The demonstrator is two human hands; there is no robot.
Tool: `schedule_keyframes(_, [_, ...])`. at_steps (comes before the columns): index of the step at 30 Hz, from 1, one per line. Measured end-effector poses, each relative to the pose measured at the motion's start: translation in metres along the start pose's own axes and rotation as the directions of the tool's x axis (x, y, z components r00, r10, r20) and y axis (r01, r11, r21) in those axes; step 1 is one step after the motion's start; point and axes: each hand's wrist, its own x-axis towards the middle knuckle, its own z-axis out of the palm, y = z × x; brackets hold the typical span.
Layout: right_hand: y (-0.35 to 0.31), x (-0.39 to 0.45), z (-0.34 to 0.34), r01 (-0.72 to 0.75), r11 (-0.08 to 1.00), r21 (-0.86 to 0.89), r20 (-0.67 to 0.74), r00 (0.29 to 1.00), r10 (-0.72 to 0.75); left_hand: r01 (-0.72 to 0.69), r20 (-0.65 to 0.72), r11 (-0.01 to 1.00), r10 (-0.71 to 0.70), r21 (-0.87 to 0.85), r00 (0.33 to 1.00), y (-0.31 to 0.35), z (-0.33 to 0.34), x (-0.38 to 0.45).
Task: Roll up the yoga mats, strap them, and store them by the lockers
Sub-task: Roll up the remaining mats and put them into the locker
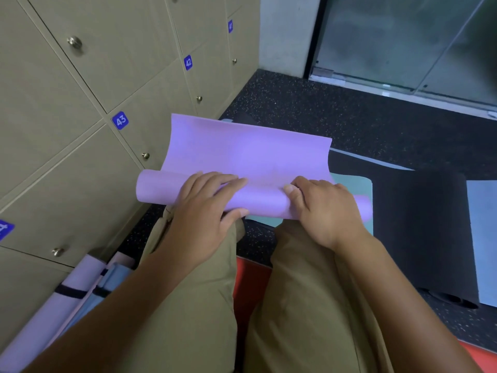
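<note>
Fingers of the left hand (207, 208) and right hand (322, 208) curl around the purple mat (242, 157), half rolled over the knees, close beside the lockers (67, 103).

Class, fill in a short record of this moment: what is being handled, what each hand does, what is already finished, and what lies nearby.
Handled: purple mat, partly rolled, free end curling up
Left hand: grips the roll
Right hand: grips the roll
Finished: strapped rolled mats lying by the lockers
Under it: green mat
Nearby: black mat on the floor
</note>
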Motion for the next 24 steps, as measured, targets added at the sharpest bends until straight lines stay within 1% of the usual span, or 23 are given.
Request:
schedule_keyframes(3, [0.006,0.009,0.002,-0.005,1.0,0.026,-0.001,1.0,0.005,0.016,0.035,1.0,-0.016,-0.025,0.999,-0.005,0.003,0.01])
schedule_keyframes(6, [0.012,0.01,0.003,0.022,0.984,0.176,-0.09,0.996,-0.006,0.025,0.086,0.999,-0.021,-0.042,0.996,-0.007,0.002,0.019])
schedule_keyframes(9, [0.018,0.008,0.007,0.057,0.972,0.229,-0.137,0.99,-0.026,0.007,0.112,1.0,-0.005,-0.015,0.994,-0.009,0.0,0.026])
schedule_keyframes(15, [0.025,-0.005,0.017,0.042,0.996,0.079,-0.212,0.977,-0.024,-0.026,0.244,0.993,-0.002,0.114,0.97,-0.012,0.002,0.048])
schedule_keyframes(18, [0.03,-0.007,0.024,0.061,0.998,-0.018,-0.248,0.967,-0.064,-0.069,0.281,0.977,0.009,0.202,0.96,-0.013,0.006,0.058])
schedule_keyframes(24, [0.032,0.007,0.032,0.05,0.996,-0.071,-0.234,0.97,-0.066,-0.134,0.325,0.943,0.03,0.304,0.945,-0.026,0.012,0.064])
